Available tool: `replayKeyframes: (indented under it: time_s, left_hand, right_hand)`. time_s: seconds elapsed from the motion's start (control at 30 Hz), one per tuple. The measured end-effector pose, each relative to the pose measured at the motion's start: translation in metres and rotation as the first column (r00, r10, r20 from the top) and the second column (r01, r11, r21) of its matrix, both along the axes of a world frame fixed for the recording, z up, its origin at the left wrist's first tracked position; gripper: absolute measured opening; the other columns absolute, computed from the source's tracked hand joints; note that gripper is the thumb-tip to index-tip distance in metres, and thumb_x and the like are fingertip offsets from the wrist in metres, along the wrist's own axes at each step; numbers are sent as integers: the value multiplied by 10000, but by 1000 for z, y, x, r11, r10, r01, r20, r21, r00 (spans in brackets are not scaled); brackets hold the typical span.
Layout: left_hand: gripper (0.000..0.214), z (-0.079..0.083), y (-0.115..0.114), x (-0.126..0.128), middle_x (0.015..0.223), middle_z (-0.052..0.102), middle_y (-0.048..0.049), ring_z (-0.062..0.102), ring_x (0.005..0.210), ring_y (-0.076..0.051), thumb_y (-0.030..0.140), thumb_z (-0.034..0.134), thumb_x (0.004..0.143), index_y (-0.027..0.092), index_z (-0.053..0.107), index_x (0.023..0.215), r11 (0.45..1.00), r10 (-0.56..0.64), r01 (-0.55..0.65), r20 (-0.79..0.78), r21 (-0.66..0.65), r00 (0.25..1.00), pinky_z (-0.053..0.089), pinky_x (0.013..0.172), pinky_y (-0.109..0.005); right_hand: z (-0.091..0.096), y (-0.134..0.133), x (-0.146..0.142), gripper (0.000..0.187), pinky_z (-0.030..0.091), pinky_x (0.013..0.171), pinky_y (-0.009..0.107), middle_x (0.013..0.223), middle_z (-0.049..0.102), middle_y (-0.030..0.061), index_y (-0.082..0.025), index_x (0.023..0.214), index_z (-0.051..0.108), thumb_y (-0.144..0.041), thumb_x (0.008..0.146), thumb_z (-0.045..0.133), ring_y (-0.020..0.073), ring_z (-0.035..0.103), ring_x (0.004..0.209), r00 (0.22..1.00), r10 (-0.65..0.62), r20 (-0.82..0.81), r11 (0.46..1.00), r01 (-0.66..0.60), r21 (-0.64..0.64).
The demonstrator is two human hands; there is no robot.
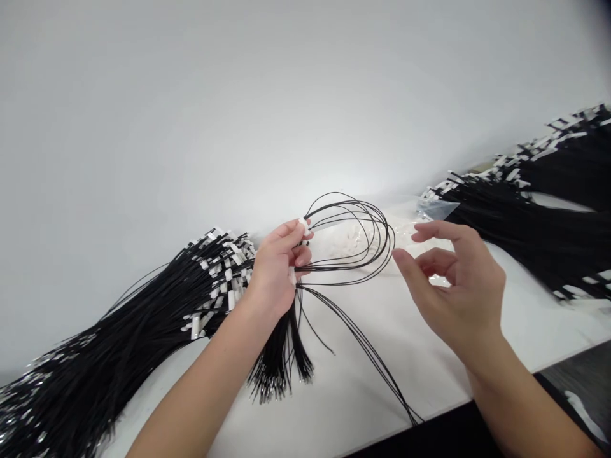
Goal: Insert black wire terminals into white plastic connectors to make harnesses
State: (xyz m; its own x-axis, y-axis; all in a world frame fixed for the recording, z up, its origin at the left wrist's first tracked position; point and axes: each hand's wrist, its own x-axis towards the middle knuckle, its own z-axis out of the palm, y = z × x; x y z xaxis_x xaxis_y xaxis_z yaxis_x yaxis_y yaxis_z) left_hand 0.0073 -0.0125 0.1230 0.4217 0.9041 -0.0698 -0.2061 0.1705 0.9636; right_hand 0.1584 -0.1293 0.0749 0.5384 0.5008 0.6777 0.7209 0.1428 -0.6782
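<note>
My left hand (277,270) is closed on a small bunch of thin black wires (356,238) that curl into a loop to its right; a white tag shows at its fingertips. More wire ends (281,369) hang below that hand onto the white table (372,356). My right hand (453,286) hovers just right of the loop, fingers apart and curved, holding nothing, its thumb tip close to the loop's edge.
A big pile of black wires with white tags (143,324) lies to the left. Another such pile (534,203) lies at the right back. Clear plastic bags (432,207) sit behind the loop. The table's front edge (548,366) runs at lower right, a grey wall behind.
</note>
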Motion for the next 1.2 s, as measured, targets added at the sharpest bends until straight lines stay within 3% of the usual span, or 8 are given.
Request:
replayKeyframes:
  time_s: [0.07,0.13,0.3,0.47,0.8,0.97,1.2]
  left_hand:
    - [242,-1,1,0,796,485,18,328,436,-12,300,650,659,177,581,855,1000,13,-13,12,-7,1000,171,337,-170]
    - [252,-1,1,0,787,486,22,330,439,-15,304,653,656,179,580,863,1000,13,-12,34,-18,999,174,336,-173]
    - [236,-2,-2,2,772,478,26,332,441,-17,297,647,672,177,576,863,1000,-19,21,98,-19,995,178,340,-180]
    - [215,-3,-11,5,739,473,27,324,432,-18,312,637,693,177,568,846,998,-60,64,123,-22,991,193,349,-189]
    - [124,-8,-22,10,663,456,35,305,409,-23,281,576,754,181,546,821,989,-142,147,191,-13,971,213,370,-203]
    - [108,-9,-25,12,685,463,36,299,404,-20,268,570,753,188,550,823,987,-150,158,224,-18,963,226,382,-204]
    - [122,-12,-30,14,678,452,38,273,407,-29,277,582,737,193,552,821,986,-136,154,248,-55,959,202,361,-204]
  right_hand:
    - [-2,1,-1,165,409,447,208,792,568,-2,-199,884,541,-245,740,608,56,482,486,998,41,50,999,-41,8]
    - [-3,1,-2,55,397,457,198,700,574,-15,-199,803,569,-243,772,574,58,474,489,981,167,98,984,-160,-77]
    - [-3,0,-11,168,386,482,199,663,604,-14,-197,771,607,-290,839,484,70,499,523,882,467,58,820,-408,-401]
    - [-2,-3,-19,173,392,522,197,715,621,-38,-220,799,608,-294,851,461,62,518,558,824,565,-38,723,-516,-460]
    - [-3,-3,-21,204,356,501,203,595,553,-42,-215,764,602,-270,863,432,72,435,518,813,578,-70,690,-532,-491]
    - [-2,-4,-22,193,356,481,187,626,564,-46,-218,783,606,-245,856,429,62,423,501,771,627,-115,656,-602,-454]
    - [-4,-3,-23,145,388,502,170,701,595,-50,-234,834,616,-209,814,475,54,463,532,767,619,-171,669,-628,-398]
